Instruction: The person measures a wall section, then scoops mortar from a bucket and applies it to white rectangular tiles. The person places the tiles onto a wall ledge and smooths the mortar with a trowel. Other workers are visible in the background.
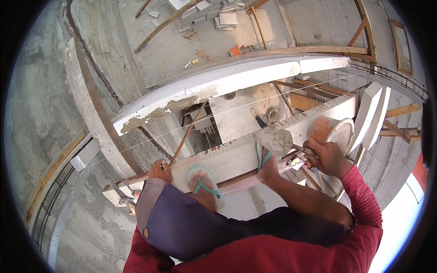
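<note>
My right hand [328, 158] is closed round the handle of a masonry trowel [274, 140]. Grey mortar coats the trowel's blade, which is over the plank [236, 160] by my right foot. Just beyond that hand stands a mortar-smeared bucket [340, 133], tilted in this view. At the plank's left end, my left hand [160, 171] has its fingers curled beside the foot of a thin wooden stick; what they grip is hidden. Ahead runs a row of white blocks [236, 78], with wet mortar [159, 112] smeared on its near left face.
A taut white string [218, 119] crosses between me and the blocks. My sandalled feet [203, 186] are on the plank, high above a lower floor [236, 113]. Upright white slabs [371, 113] lean at right. A timber post [93, 109] rises at left; stacked blocks [226, 20] lie beyond.
</note>
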### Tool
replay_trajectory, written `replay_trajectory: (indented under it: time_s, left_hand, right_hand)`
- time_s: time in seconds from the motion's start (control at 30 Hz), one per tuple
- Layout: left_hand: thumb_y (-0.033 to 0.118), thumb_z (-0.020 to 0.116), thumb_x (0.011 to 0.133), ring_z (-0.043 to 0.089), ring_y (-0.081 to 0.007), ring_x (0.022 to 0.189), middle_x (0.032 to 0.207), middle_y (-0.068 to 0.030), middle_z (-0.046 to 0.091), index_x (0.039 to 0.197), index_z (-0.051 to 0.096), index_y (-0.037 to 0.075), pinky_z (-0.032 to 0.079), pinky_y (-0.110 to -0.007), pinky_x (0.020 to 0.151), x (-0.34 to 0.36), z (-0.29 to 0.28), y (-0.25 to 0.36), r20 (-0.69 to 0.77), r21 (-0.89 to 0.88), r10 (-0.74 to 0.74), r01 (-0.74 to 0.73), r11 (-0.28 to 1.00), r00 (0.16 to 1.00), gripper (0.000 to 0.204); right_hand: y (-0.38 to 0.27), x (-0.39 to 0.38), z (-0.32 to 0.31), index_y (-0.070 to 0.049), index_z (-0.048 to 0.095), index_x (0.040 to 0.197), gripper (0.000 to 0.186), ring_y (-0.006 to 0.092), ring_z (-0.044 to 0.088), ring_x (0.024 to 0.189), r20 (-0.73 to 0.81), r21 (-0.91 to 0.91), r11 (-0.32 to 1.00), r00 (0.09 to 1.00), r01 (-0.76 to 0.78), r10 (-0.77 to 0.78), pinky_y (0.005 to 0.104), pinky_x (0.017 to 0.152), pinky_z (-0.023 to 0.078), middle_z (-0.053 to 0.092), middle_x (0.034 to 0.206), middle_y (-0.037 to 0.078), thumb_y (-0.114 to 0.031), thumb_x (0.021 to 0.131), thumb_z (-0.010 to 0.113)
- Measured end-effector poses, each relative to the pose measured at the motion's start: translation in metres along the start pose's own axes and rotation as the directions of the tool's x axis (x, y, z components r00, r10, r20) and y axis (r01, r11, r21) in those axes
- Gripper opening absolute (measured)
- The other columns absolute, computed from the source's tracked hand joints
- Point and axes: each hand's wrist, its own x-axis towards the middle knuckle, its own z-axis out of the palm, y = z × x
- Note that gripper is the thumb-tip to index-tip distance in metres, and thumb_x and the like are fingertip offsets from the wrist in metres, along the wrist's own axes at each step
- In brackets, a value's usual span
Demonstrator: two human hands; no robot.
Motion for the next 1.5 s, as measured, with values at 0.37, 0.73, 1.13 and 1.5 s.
replay_trajectory:
  time_s: [0.37,0.73,1.13,1.5]
  left_hand:
    - [0.035,0.061,0.1,0.069,-0.0372,0.103,0.106,-0.0134,0.075,0.105,0.077,0.012,0.054,-0.05,0.09,0.037,0.01,-0.012,0.132,0.027,-0.047,0.044,0.999,0.99,0.028]
    - [0.035,0.063,0.099,0.069,-0.0368,0.101,0.106,-0.0121,0.074,0.106,0.076,0.012,0.055,-0.05,0.088,0.04,0.003,-0.012,0.205,0.054,0.009,-0.021,0.998,0.979,0.027]
    - [0.038,0.07,0.093,0.069,-0.0331,0.1,0.105,-0.0092,0.073,0.105,0.075,0.012,0.056,-0.048,0.086,0.011,0.004,-0.005,-0.009,-0.077,0.051,-0.052,0.996,0.999,0.03]
    - [0.042,0.071,0.092,0.068,-0.0334,0.104,0.112,-0.0135,0.076,0.106,0.075,0.008,0.055,-0.048,0.089,0.002,0.008,-0.012,-0.207,-0.259,0.042,-0.096,0.961,0.978,0.037]
  right_hand:
    - [0.055,-0.236,0.023,-0.01,0.07,0.106,0.029,0.0425,0.071,0.08,-0.234,-0.085,0.424,0.432,-0.902,0.871,0.0525,0.071,0.055,0.075,0.09,0.019,-0.038,0.101,0.067]
    - [0.092,-0.298,0.118,0.0,0.067,0.101,0.037,0.0266,0.056,0.071,-0.178,0.393,0.521,0.493,-0.758,0.852,0.0414,0.073,0.05,0.061,0.075,0.017,-0.036,0.103,0.069]
    - [0.008,0.066,-0.074,-0.004,0.073,0.107,0.036,0.0373,0.069,0.078,-0.191,0.048,0.992,0.976,0.116,-0.105,0.0447,0.068,0.052,0.068,0.086,0.016,-0.038,0.094,0.075]
    - [-0.278,0.428,0.096,-0.01,0.071,0.12,0.033,0.0389,0.073,0.097,-0.031,-0.121,0.818,0.821,0.563,-0.569,0.0509,0.083,0.057,0.074,0.106,0.017,-0.037,0.103,0.063]
